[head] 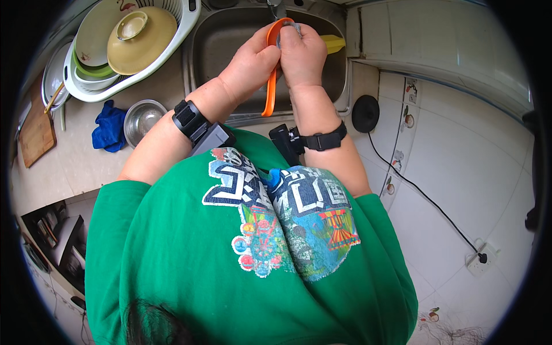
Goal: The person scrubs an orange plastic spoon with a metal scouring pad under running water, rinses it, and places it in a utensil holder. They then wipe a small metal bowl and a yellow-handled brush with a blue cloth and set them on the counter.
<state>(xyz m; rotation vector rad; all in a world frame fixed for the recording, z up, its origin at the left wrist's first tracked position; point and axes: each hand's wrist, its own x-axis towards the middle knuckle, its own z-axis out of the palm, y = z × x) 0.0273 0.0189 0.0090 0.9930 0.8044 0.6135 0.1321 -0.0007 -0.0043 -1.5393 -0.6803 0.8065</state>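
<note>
Over the metal sink (215, 56), my two hands are close together around an orange plastic utensil (270, 92). It has a rounded upper end and a long handle slanting down toward me; its exact kind is partly hidden by my fingers. My left hand (252, 60) grips it from the left. In my right hand (304, 54) is a grey scrubber (296, 27), pressed against the utensil's rounded end and mostly covered by the fingers. Behind my right hand, a yellow object (334, 44) lies at the sink's right side, partly hidden.
A white drying basket (129, 88) with stacked bowls and a tan lid (144, 43) stands at left. Nearer are a blue cloth (108, 127), a metal bowl (144, 120) and a wooden board (38, 129). At right, a black round device (365, 113) has a cord running to a socket (483, 258).
</note>
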